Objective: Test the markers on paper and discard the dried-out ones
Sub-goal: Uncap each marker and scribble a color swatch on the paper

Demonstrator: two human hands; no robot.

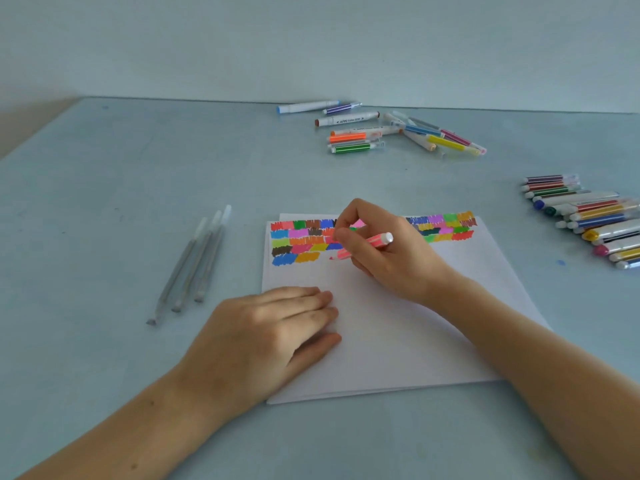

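Gripping pink marker (363,245), right hand (384,251) arched over paper (398,341).

Showing black print between two arrowheads on the white marker barrel (347,119) at the far side of the desk (138,202); lettering too blurred for reading. Showing no other legible text or numbers.
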